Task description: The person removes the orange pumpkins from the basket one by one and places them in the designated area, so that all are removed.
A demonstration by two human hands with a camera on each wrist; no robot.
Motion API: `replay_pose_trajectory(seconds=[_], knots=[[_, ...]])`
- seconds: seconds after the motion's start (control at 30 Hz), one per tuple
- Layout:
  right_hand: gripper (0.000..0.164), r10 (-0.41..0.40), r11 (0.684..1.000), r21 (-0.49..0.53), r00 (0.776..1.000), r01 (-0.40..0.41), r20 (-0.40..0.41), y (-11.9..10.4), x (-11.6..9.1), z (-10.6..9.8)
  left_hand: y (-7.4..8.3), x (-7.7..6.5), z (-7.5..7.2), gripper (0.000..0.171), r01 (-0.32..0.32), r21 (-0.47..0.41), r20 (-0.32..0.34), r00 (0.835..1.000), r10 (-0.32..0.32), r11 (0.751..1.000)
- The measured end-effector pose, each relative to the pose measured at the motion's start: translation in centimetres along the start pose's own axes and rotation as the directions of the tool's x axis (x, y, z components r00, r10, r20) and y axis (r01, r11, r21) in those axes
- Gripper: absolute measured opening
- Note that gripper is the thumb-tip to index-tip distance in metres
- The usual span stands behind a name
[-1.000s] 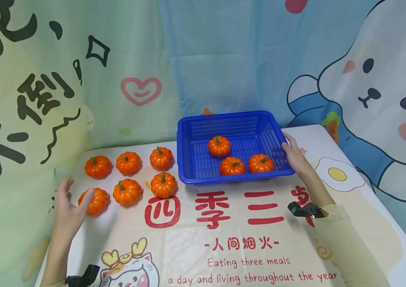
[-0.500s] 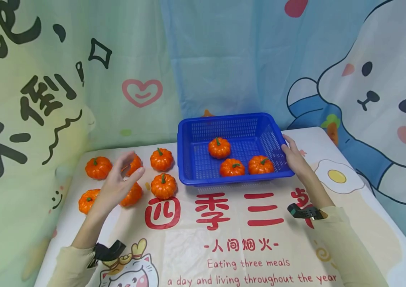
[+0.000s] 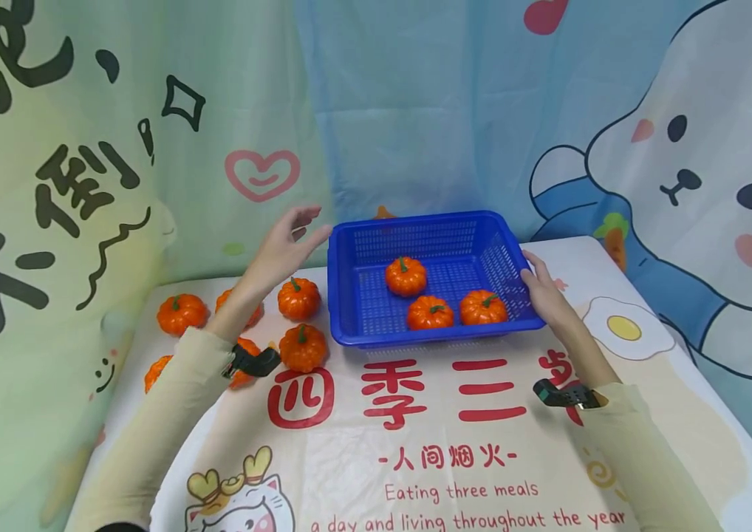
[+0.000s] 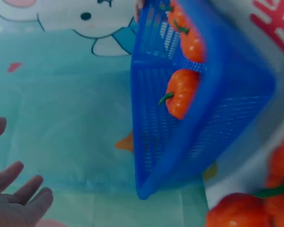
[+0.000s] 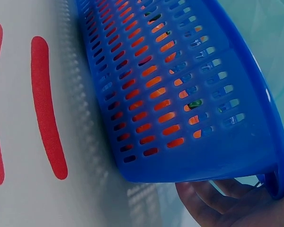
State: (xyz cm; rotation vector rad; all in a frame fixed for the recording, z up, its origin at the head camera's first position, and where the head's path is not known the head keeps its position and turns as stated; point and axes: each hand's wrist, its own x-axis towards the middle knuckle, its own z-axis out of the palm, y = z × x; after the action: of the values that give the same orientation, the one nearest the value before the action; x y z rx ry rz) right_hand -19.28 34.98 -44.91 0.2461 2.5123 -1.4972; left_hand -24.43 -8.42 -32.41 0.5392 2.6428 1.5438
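A blue plastic basket (image 3: 376, 341) with slotted walls holds 3 small orange pumpkins; one pumpkin (image 3: 405, 276) lies farther back than the other two. My right hand (image 3: 544, 290) grips the basket's right end, and the right wrist view shows its fingers (image 5: 213, 198) curled beneath the rim. Raised near the basket's back left corner, my left hand (image 3: 288, 247) has its fingers loosely spread and holds nothing. In the left wrist view its fingers (image 4: 26, 189) are apart from the basket wall. Below it sits a pumpkin (image 3: 299, 299) on the table.
Several more orange pumpkins stand in two rows left of the basket, such as one (image 3: 182, 314) at the back left; my left forearm partly hides some. The printed tablecloth (image 3: 442, 428) spreads in front. A patterned curtain (image 3: 402, 111) hangs behind the table.
My left hand has moved from beside the front left pumpkin, across the rows, up and right to the basket's left corner. My right hand stays on the basket.
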Motion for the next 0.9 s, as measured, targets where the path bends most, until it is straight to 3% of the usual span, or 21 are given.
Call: replay_pose_trajectory(seconds=[0.2,0.33,0.43,0.57,0.7,0.9], knots=[[0.058,-0.002,1.000,0.006,1.000,0.002,-0.009,0.0,-0.3,0.1,0.6,6.4,2.1,0.056,0.000,0.021,-0.008,1.000,0.000,1.000],[0.058,-0.008,1.000,0.011,1.000,0.008,-0.003,-0.1,-0.2,0.4,-0.4,8.7,4.5,0.053,0.032,0.020,0.028,0.999,-0.032,0.999],[0.058,-0.008,1.000,0.011,1.000,0.008,-0.004,-0.2,0.0,0.5,-1.4,9.3,6.6,0.050,0.036,0.039,0.128,0.991,-0.041,0.999],[0.058,-0.003,1.000,0.005,1.000,0.003,-0.014,-0.2,-0.1,0.5,-2.3,9.7,9.1,0.051,0.045,0.092,0.253,0.965,-0.067,0.995],[0.058,-0.003,1.000,0.011,1.000,0.003,-0.015,-0.2,-0.2,0.3,-2.5,9.8,10.7,0.053,0.075,0.103,0.274,0.957,-0.101,0.992],[0.058,-0.001,1.000,0.016,1.000,0.001,-0.015,0.0,-0.2,0.1,-3.3,10.0,11.9,0.058,0.130,0.153,0.286,0.943,-0.169,0.980]])
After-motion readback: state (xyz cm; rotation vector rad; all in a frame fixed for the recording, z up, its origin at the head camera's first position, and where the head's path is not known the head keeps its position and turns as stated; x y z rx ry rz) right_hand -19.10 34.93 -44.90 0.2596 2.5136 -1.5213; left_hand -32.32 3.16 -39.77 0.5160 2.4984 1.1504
